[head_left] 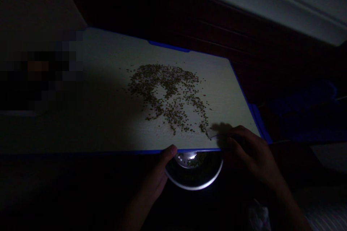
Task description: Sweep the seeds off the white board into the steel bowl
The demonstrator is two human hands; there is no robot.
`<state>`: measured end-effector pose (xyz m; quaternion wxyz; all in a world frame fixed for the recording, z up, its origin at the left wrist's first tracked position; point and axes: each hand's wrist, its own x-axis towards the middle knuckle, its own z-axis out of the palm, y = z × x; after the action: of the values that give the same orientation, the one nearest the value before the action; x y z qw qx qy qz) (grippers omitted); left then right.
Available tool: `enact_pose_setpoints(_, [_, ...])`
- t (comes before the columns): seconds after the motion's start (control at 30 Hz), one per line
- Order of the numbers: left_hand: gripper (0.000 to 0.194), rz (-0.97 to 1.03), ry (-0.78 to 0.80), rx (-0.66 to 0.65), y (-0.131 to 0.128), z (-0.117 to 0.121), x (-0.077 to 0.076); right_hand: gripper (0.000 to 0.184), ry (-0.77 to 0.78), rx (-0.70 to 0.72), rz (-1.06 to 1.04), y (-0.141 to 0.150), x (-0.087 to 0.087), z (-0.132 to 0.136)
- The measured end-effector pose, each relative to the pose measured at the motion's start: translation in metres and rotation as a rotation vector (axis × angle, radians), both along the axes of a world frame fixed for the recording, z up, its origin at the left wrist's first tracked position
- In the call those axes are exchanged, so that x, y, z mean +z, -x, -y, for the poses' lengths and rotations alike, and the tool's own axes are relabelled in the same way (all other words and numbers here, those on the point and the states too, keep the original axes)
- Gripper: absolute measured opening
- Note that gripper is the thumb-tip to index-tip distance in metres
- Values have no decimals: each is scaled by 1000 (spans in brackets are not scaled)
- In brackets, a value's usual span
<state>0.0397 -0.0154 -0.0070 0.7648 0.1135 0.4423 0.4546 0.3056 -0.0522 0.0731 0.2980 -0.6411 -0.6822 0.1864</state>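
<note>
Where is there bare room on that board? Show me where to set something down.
On the board, right of the grains, above the right hand; also left of the grains, though that side is dim. Crowded: the middle, strewn with grains, and the near edge, where the left hand and bowl are.

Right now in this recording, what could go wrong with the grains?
Grains could fall past the bowl, which spans only part of the front edge of the tabletop. The thin tool in the right hand might flick nearby grains astray. In such dim light, strays may be missed.
</note>
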Motion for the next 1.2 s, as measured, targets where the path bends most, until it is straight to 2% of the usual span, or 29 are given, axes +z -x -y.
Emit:
enact_pose_setpoints(0.37, [65,15,-11,-27,2,0,-10,15,-26,12,3,11,6,10])
enact_pose_setpoints(0.63, [55,2,-1,-41,1,0,-3,16,23,-20,-12,18,8,17])
enact_pose_setpoints(0.83, [54,11,9,-51,2,1,-5,18,15,-29,-35,19,6,18])
enact_pose_setpoints(1.07, [65,15,-22,-39,0,0,-3,20,-30,-9,-30,17,7,10])
enact_pose_setpoints(1.2, [56,2,1,-37,0,1,-2,21,-78,-87,-88,17,4,-1])
